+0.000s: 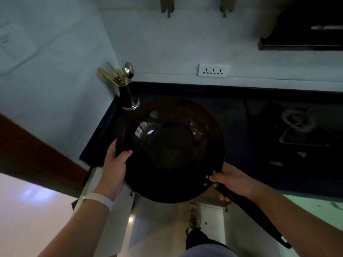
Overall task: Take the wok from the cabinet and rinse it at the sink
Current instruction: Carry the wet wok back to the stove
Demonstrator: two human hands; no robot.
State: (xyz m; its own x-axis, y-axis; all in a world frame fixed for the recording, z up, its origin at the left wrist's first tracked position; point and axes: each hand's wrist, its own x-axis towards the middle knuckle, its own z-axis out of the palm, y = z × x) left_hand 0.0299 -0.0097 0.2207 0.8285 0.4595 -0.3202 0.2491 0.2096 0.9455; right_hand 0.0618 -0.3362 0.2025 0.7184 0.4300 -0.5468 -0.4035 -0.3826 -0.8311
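A large black wok (pixel 170 151) fills the middle of the head view, held above the front edge of a dark countertop (pixel 241 112). Its shiny inside faces me, with a rusty-brown band around the upper rim. My left hand (pixel 116 169) grips the wok's left rim, thumb over the edge. My right hand (pixel 233 180) is closed around the base of the long black handle (pixel 256 216), which runs down to the lower right beside my forearm. No sink shows in this view.
A steel utensil holder (pixel 130 98) with chopsticks and a spoon stands in the counter's back left corner, close to the wok's rim. A gas stove (pixel 300 130) sits at the right. A white socket strip (pixel 213 70) is on the wall. An open white cabinet door (pixel 104 206) hangs below.
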